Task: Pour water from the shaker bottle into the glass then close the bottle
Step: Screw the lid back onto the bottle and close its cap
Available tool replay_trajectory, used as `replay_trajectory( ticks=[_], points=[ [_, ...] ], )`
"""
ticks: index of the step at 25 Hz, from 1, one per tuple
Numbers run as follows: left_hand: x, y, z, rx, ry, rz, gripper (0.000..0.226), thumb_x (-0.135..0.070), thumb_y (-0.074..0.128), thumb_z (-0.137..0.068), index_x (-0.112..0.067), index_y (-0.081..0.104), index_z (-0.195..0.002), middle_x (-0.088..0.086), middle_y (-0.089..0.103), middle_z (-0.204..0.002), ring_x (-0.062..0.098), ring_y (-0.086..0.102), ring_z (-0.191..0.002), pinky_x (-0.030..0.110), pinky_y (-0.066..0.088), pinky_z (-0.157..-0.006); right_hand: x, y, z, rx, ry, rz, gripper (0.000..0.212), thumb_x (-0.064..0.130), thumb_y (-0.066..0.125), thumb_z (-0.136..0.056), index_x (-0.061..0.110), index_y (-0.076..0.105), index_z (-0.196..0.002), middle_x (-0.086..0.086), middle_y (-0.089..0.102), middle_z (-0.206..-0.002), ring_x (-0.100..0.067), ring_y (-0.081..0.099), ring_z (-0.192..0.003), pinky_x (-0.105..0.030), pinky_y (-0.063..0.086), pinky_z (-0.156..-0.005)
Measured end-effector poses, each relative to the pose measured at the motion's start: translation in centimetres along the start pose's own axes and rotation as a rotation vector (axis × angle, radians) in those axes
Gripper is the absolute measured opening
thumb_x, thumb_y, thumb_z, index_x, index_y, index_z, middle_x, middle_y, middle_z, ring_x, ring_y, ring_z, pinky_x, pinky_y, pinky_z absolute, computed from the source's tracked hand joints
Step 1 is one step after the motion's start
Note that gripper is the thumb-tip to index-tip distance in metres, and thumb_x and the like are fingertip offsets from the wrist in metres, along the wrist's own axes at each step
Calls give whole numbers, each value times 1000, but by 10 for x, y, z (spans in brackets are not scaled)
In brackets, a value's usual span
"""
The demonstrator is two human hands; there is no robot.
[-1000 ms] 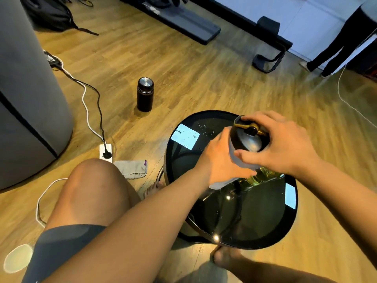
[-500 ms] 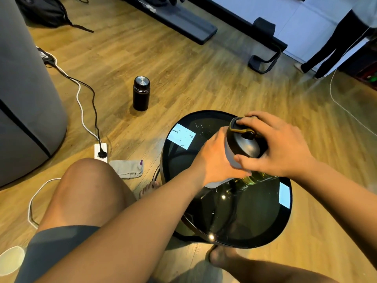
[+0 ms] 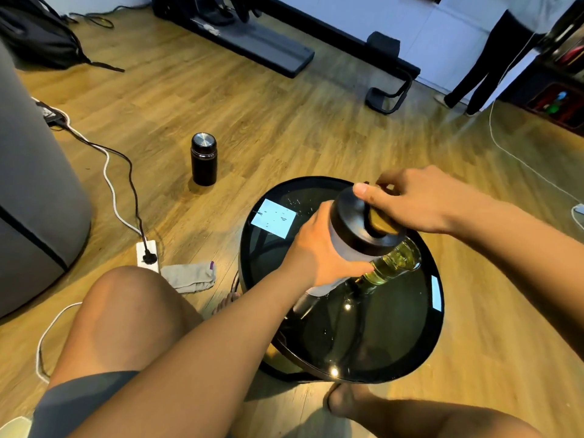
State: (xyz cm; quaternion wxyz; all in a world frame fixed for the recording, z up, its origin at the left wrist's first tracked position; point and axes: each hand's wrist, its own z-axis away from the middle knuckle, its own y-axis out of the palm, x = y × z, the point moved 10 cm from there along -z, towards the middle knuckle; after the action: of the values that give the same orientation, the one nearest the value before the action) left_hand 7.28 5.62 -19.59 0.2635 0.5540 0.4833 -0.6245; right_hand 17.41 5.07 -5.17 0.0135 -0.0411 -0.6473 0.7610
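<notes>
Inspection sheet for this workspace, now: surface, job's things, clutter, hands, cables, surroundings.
Surface: round black glass table with white labels stuck on it.
Job's things: shaker bottle on the table, black lid on; greenish glass close beside it.
Clutter: black flask and grey cloth on the floor.
Hands: left hand grips the bottle's body; right hand pinches the lid's top.
Cables: black and white cables run to a white power strip; a thin white cord crosses the floor at right.
Surroundings: wood floor, grey furniture at left, backpack, standing person far right.
</notes>
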Motion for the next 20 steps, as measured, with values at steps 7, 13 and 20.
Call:
replay_trajectory(
  ticks=[7, 13, 20],
  points=[
    [-3, -2, 2, 14, 25, -30, 105, -59, 92, -48, -33, 36, -133, -18, 55, -118, 0, 58, -106, 20, 47, -83, 28, 18, 12, 13, -146, -198, 58, 64, 41, -92, 31, 50, -139, -7, 51, -139, -26, 48, -128, -33, 37, -101],
    [-4, -6, 1, -23, 29, -72, 102, -43, 100, -53, -18, 42, -132, -2, 61, -122, 20, 60, -113, 38, 51, -91, 6, 6, 12, -84, 130, 43, 97, 88, -2, -75, 17, 61, -98, -14, 51, -79, -36, 52, -81, -40, 41, -70],
    [7, 1, 1, 38, -60, -78, 129, -49, 98, -58, -13, 24, -158, 4, 43, -155, 2, 38, -132, 9, 33, -94, 27, 25, 12, -29, -102, -179, 94, 83, 46, -74, 28, 29, -148, -9, 54, -126, -30, 56, -110, -41, 49, -88]
  ],
)
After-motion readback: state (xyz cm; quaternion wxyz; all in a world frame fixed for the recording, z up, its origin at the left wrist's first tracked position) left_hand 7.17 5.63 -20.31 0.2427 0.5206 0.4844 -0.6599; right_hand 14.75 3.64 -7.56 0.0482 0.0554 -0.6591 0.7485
